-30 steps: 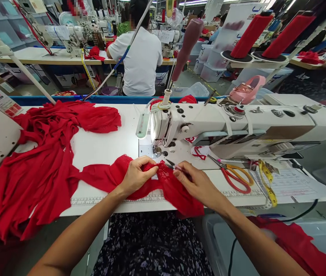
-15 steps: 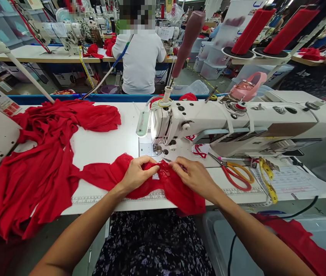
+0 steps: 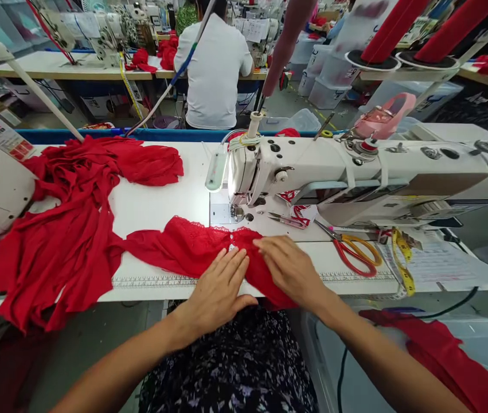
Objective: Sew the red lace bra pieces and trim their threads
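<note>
A red lace-edged garment (image 3: pixel 192 245) lies spread along the front of the white sewing table, just before the sewing machine (image 3: pixel 304 166). My left hand (image 3: pixel 220 287) rests flat on its near edge, fingers together and stretched out. On the garment's right part lies my right hand (image 3: pixel 289 267), its fingers extended and slightly bent, with nothing visible in them. A small white patch shows at the garment's middle, between my hands. Thread snips (image 3: pixel 289 220) lie on the machine bed, beyond my right hand.
Scissors (image 3: pixel 355 252) with red and orange handles, a yellow tape measure (image 3: pixel 402 258) and a paper sheet (image 3: pixel 445 267) lie to the right. Red fabric (image 3: pixel 80 201) is heaped at left. A plastic bin (image 3: pixel 381 367) stands below right. A person (image 3: pixel 213 69) sits ahead.
My hands have gone from pinching the lace near the needle to lying on the garment, nearer me. The snips, partly visible at my right hand before, now lie on the machine bed.
</note>
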`<state>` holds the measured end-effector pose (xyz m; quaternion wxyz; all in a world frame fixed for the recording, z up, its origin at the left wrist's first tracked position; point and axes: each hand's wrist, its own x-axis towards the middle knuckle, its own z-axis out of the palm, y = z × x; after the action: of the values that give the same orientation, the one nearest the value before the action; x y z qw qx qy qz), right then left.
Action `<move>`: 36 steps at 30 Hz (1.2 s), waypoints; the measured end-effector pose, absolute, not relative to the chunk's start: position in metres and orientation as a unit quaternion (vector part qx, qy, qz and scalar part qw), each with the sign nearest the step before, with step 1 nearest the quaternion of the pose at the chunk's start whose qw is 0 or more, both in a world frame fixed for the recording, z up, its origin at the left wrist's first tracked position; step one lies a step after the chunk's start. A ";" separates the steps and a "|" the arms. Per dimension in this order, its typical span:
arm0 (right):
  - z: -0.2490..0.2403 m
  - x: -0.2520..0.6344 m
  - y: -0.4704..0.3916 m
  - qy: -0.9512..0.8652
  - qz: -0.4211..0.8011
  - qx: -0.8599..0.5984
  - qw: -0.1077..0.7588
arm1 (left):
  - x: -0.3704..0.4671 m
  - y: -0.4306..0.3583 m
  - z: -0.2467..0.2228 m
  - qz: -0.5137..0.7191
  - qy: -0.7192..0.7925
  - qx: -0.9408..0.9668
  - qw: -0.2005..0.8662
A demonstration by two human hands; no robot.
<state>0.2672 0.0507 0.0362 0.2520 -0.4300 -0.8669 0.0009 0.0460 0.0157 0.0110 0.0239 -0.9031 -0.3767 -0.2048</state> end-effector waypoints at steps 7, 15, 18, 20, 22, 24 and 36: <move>0.013 0.307 0.002 -0.733 -0.044 -0.643 0.216 | 0.032 0.002 -0.011 -0.137 -0.373 -0.918 0.016; 0.021 0.311 0.005 -0.728 -0.178 -0.635 0.187 | 0.026 0.000 -0.005 -0.120 -0.349 -0.929 0.016; 0.047 0.326 0.037 -0.724 -0.260 -0.609 0.193 | 0.025 -0.001 -0.004 -0.122 -0.351 -0.928 0.010; 0.062 0.325 0.054 -0.735 -0.288 -0.592 0.164 | 0.027 -0.002 -0.004 -0.122 -0.360 -0.925 0.016; 0.067 0.312 0.060 -0.750 -0.282 -0.569 0.183 | 0.030 -0.003 -0.005 -0.118 -0.371 -0.921 0.025; 0.061 0.288 0.059 -0.805 -0.200 -0.503 0.241 | 0.034 -0.005 -0.005 -0.111 -0.381 -0.917 0.032; 0.022 0.232 0.082 -0.887 0.168 -0.376 0.209 | 0.042 -0.022 -0.006 -0.085 -0.426 -0.899 0.048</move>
<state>0.2325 0.0822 0.0215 0.2091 -0.3758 -0.8871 0.1678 0.0420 -0.0216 -0.0059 0.0476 -0.8994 -0.4261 -0.0849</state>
